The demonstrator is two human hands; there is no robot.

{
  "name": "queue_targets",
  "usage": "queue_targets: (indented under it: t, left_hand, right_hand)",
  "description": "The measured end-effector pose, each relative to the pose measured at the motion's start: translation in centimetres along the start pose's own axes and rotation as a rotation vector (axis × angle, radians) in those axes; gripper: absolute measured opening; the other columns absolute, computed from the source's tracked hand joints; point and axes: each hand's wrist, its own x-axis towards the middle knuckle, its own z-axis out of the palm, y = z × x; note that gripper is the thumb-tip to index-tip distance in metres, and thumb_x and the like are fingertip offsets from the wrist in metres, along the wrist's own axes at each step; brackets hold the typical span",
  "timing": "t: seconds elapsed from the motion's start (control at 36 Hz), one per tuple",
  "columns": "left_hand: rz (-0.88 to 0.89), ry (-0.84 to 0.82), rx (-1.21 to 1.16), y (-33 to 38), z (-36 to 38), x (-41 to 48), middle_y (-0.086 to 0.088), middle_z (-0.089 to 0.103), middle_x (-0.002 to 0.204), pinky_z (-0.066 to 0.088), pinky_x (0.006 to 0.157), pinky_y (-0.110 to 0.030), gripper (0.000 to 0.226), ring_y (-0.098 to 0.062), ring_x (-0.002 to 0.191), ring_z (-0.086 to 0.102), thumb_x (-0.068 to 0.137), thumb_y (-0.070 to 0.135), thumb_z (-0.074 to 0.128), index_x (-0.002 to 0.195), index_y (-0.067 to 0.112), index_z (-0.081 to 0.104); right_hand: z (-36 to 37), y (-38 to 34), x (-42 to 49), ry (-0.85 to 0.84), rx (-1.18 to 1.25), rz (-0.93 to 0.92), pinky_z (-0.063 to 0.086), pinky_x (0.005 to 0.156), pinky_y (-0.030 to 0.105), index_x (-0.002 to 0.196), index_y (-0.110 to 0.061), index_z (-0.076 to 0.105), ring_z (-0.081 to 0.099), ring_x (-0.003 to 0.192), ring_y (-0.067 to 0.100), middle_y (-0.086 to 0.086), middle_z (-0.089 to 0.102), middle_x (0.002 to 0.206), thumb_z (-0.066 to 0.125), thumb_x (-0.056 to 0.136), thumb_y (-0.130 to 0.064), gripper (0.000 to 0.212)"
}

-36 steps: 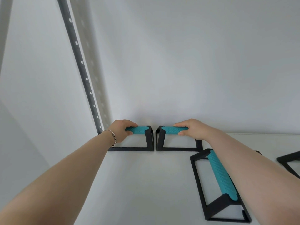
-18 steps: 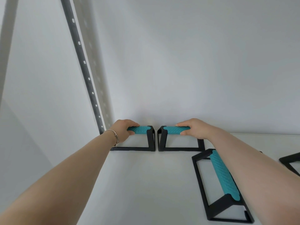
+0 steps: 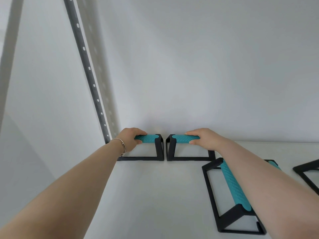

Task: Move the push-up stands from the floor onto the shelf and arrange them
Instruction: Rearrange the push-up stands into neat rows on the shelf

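Push-up stands: two sit at the back edge of the shelf [image 3: 155,195], against the wall [image 3: 207,75], end to end, nearly touching. Left stand [image 3: 159,149] is near the back-left corner, just beside the perforated upright rail [image 3: 89,69]. Right stand [image 3: 170,150] is next to it toward the middle.

Left hand [image 3: 130,140] is wrapped around the teal grip of the left stand; a thin bracelet [image 3: 122,147] sits on that wrist. Right hand [image 3: 201,138] is wrapped around the teal grip of the right stand. Both black frames are flat on the shelf.

A third stand [image 3: 231,190] lies nearer the front, right of centre, turned roughly crosswise to the back pair; the right forearm crosses over part of it. Another teal grip end [image 3: 274,164] shows past the forearm, mostly hidden. A black frame corner [image 3: 305,171] pokes in at the right edge of the shelf, cut off by the view.

No logos, labels or text readable on any stand or on the rail; grips show only a moulded diamond texture.
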Motion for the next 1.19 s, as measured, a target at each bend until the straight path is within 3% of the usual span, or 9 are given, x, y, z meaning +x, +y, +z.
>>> queue_targets:
  t: [0.14, 0.31, 0.47, 0.58, 0.69, 0.86, 0.94, 1.06, 1.19]
  left_hand:
    - [-0.017, -0.017, 0.004, 0.2, -0.1, 0.0, 0.007, 0.062, 0.125, 0.037, 0.098, -0.02, 0.042, -0.016, 0.114, 0.054, 0.09, 0.008, 0.06, 0.126, 0.029, 0.061]
    - [-0.02, -0.026, 0.031, 0.5, -0.3, -0.2, 0.006, 0.061, 0.127, 0.038, 0.101, -0.024, 0.041, -0.017, 0.115, 0.053, 0.092, 0.01, 0.059, 0.128, 0.029, 0.059]
    - [0.015, -0.012, 0.276, 1.9, 0.1, -1.3, 0.004, 0.054, 0.134, 0.033, 0.108, -0.034, 0.041, -0.022, 0.119, 0.049, 0.097, 0.017, 0.047, 0.137, 0.025, 0.047]
    - [0.002, 0.104, 0.44, 3.6, 1.5, -3.0, -0.001, 0.037, 0.148, 0.02, 0.117, -0.04, 0.055, -0.023, 0.138, 0.03, 0.096, 0.025, 0.047, 0.147, 0.017, 0.027]
    - [-0.071, 0.133, 0.371, 7.8, 2.7, -5.1, -0.008, 0.015, 0.16, 0.009, 0.12, -0.045, 0.061, -0.028, 0.148, 0.008, 0.099, 0.033, 0.04, 0.152, 0.015, 0.014]
    - [-0.047, 0.173, 0.259, 15.6, 5.1, -8.0, -0.013, 0.01, 0.16, 0.009, 0.12, -0.045, 0.068, -0.03, 0.148, 0.004, 0.098, 0.042, 0.038, 0.152, 0.012, 0.01]
    - [-0.023, 0.139, 0.206, 19.5, 6.4, -9.4, -0.013, 0.012, 0.16, 0.011, 0.12, -0.045, 0.07, -0.03, 0.148, 0.008, 0.098, 0.046, 0.038, 0.152, 0.011, 0.011]
    - [-0.068, 0.055, 0.108, 24.2, 8.0, -10.0, -0.013, 0.036, 0.147, 0.033, 0.107, -0.04, 0.073, -0.033, 0.133, 0.034, 0.093, 0.056, 0.042, 0.147, 0.009, 0.025]
    - [-0.27, -0.145, -0.065, 28.6, 9.7, -9.4, -0.013, 0.049, 0.125, 0.048, 0.092, -0.038, 0.081, -0.03, 0.114, 0.051, 0.077, 0.071, 0.056, 0.127, 0.008, 0.043]
  right_hand:
    - [0.2, -0.2, -0.3, 0.022, -0.018, -0.012, 0.029, 0.107, 0.022, 0.14, -0.028, 0.049, 0.044, 0.13, 0.015, -0.004, 0.05, 0.144, 0.058, 0.096, -0.026, 0.046]
    - [0.5, -0.5, -0.7, 0.05, -0.052, -0.016, 0.033, 0.11, 0.031, 0.141, -0.028, 0.048, 0.046, 0.128, 0.018, -0.001, 0.052, 0.142, 0.055, 0.097, -0.025, 0.044]
    - [1.7, -1.2, -1.8, 0.166, -0.168, 0.028, 0.03, 0.111, 0.035, 0.146, -0.026, 0.039, 0.043, 0.128, 0.026, -0.001, 0.047, 0.146, 0.05, 0.098, -0.033, 0.049]
    - [2.3, -1.5, -3.6, 0.266, -0.245, 0.079, 0.024, 0.116, 0.04, 0.149, -0.019, 0.031, 0.041, 0.132, 0.021, 0.001, 0.046, 0.145, 0.05, 0.097, -0.037, 0.058]
    - [2.2, -1.1, -6.5, 0.386, -0.272, 0.118, 0.026, 0.114, 0.041, 0.147, -0.013, 0.032, 0.041, 0.133, 0.022, 0.005, 0.047, 0.145, 0.05, 0.095, -0.037, 0.06]
    - [0.4, 0.8, -13.6, 0.543, -0.41, 0.23, 0.02, 0.118, 0.041, 0.149, -0.009, 0.027, 0.031, 0.141, 0.024, 0.008, 0.036, 0.153, 0.046, 0.098, -0.033, 0.059]
    - [-0.4, 2.5, -17.2, 0.55, -0.382, 0.323, 0.022, 0.118, 0.039, 0.15, -0.008, 0.025, 0.029, 0.142, 0.026, 0.01, 0.032, 0.155, 0.045, 0.099, -0.035, 0.06]
    - [-1.1, 4.8, -20.8, 0.498, -0.244, 0.473, 0.034, 0.11, 0.039, 0.147, -0.006, 0.031, 0.037, 0.136, 0.031, 0.013, 0.037, 0.151, 0.05, 0.096, -0.042, 0.065]
    - [-1.3, 7.3, -22.4, 0.388, -0.142, 0.639, 0.049, 0.084, 0.038, 0.126, -0.005, 0.045, 0.057, 0.105, 0.032, 0.015, 0.056, 0.12, 0.059, 0.086, -0.053, 0.064]
